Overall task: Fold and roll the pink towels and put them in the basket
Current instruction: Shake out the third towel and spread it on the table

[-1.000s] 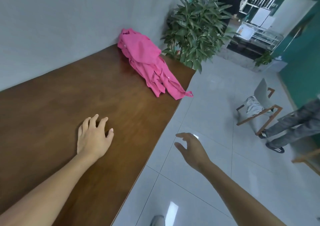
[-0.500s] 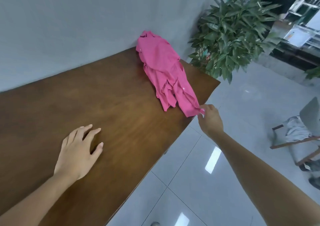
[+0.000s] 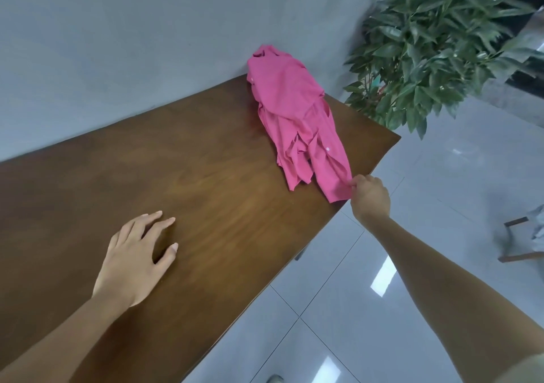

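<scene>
Right hand (image 3: 369,198) pinches pink towels (image 3: 294,112) near plant (image 3: 435,44).

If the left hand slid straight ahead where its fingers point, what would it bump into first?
The left hand would cross bare table first, then probably meet the pink towel pile near the wall. Depth is unclear, so it might just miss.

Blurred chair (image 3: 515,222) at right edge
</scene>
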Available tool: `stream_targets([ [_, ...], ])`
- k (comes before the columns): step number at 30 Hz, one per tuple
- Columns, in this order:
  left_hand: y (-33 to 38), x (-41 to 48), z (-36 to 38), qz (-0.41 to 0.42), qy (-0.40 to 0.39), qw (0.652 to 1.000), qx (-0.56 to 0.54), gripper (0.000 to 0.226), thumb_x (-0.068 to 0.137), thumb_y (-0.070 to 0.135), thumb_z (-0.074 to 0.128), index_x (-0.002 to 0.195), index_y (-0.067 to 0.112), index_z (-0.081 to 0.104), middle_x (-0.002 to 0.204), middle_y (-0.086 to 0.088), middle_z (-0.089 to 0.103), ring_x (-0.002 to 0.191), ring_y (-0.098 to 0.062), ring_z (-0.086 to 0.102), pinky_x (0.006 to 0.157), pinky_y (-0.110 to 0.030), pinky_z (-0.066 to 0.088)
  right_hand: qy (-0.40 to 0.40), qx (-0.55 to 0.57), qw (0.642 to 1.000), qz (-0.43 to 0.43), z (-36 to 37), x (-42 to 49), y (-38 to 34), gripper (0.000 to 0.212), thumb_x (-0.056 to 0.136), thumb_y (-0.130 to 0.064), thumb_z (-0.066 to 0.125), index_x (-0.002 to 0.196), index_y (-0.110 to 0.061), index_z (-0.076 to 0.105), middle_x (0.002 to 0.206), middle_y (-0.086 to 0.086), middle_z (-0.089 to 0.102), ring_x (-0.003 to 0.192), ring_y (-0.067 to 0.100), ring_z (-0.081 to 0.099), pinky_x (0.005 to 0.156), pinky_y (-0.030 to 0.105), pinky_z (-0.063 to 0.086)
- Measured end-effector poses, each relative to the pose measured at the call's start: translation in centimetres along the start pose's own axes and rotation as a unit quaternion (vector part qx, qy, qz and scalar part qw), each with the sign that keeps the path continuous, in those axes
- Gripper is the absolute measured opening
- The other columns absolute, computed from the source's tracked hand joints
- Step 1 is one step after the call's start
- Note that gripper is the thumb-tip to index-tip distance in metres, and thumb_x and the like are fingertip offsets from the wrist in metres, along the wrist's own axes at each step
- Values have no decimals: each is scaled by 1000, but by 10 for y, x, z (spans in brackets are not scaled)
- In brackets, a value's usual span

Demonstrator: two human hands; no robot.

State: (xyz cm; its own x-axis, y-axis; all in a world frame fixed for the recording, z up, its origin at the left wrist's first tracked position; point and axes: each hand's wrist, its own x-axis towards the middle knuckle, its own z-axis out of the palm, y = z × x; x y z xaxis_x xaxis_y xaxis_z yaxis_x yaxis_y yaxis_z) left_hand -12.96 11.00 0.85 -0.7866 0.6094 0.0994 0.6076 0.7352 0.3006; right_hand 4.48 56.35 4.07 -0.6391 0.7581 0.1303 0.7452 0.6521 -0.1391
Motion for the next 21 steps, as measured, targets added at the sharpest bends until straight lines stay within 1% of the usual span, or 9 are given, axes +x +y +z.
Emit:
stream_targets([
  [2, 0, 0, 0, 1, 4, 1000, -1, 51, 98, 50, 51, 146, 35, 47, 155, 11, 37, 148, -14, 26, 120, -42, 26, 9, 44, 999, 4, 0, -6, -4, 24, 99, -4, 52, 115, -8, 69, 105, 9, 66, 98, 27, 59, 83, 40, 55],
  [6, -1, -1, 1, 7, 10, 1000, 3, 51, 98, 50, 52, 146, 33, 48, 154, 9, 39, 147, -15, 26, 119, -43, 27, 26, 143, 989, 17, -4, -29, -28, 24, 100, -5, 52, 111, -10, 72, 104, 5, 69, 87, 20, 64, 79, 33, 58],
  [7, -1, -1, 2, 9, 12, 1000, 5, 51, 98, 49, 52, 146, 32, 49, 154, 8, 39, 147, -15, 26, 119, -43, 28, 29, 165, 986, 16, -6, -38, -37, 24, 101, -6, 51, 111, -11, 72, 105, 3, 69, 87, 18, 64, 80, 31, 58],
  [9, -2, -1, 2, 11, 14, 1000, 5, 50, 99, 49, 52, 145, 31, 50, 154, 7, 40, 147, -16, 27, 119, -42, 28, 31, 203, 979, 4, -11, -59, -55, 22, 102, -8, 52, 111, -13, 72, 107, 0, 68, 94, 17, 62, 84, 32, 57],
  [12, -2, 0, 3, 14, 18, 1000, 0, 50, 99, 48, 52, 145, 30, 51, 153, 5, 41, 146, -17, 27, 118, -43, 29, 11, 259, 966, -4, -11, -98, -84, 19, 101, -13, 56, 110, -20, 71, 106, -7, 67, 100, 14, 61, 88, 35, 57],
  [16, -5, -1, 5, 25, 24, 999, 5, 50, 99, 50, 49, 145, 29, 50, 154, 4, 41, 146, -19, 29, 118, -44, 32, -20, 314, 949, -11, -6, -158, -121, 17, 100, -17, 58, 107, -25, 70, 102, -16, 67, 100, 8, 61, 88, 31, 56],
  [19, -6, 0, 5, 33, 25, 999, 0, 51, 99, 50, 48, 145, 28, 51, 154, 1, 42, 146, -22, 31, 118, -45, 32, -37, 335, 942, -5, -4, -199, -148, 16, 100, -20, 58, 109, -25, 71, 103, -16, 67, 100, 4, 60, 88, 28, 55],
  [21, -8, -1, 5, 38, 19, 999, -8, 51, 100, 50, 47, 146, 27, 50, 157, -1, 41, 147, -24, 29, 119, -45, 30, -49, 334, 941, -5, 0, -223, -165, 16, 101, -22, 58, 110, -26, 70, 105, -15, 66, 99, 2, 59, 89, 26, 54],
])
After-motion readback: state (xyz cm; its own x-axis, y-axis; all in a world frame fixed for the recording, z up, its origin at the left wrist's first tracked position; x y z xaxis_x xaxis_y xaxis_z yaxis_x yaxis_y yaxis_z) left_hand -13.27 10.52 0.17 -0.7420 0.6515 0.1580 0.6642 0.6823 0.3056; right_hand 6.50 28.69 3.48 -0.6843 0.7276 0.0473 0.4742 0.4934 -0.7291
